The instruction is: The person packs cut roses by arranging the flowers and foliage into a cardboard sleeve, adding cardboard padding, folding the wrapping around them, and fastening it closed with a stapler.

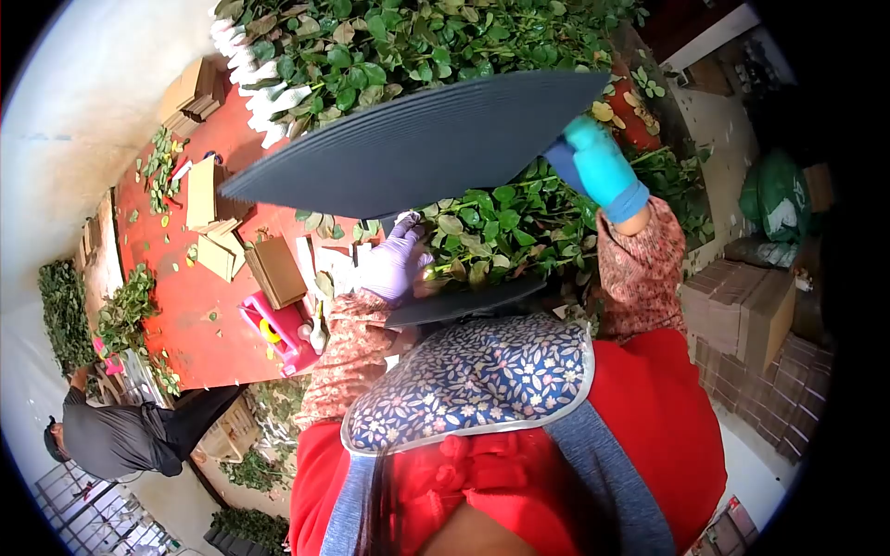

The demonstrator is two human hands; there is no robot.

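A thick stack of thin black sheets [417, 148] is raised over leafy green stems, its layered edges fanned and slightly curved. My right hand [603, 167], in a teal glove, is closed around the stack's right end. In a light purple glove, my left hand [394, 264] is at the stack's near edge, fingers bent against it; its grip is partly hidden. Below that hand, another dark sheet [468, 301] lies close to my flowered apron [473, 375]. Leafy stems [505, 227] show between the two dark pieces.
On the red table [199, 320] are folded cardboard pieces [275, 271], a pink tool holder [278, 334] and loose leaves. Bundled stems with white-wrapped ends [264, 93] lie at the far side. Cardboard stacks [742, 301] stand at right. Another person [120, 440] works at lower left.
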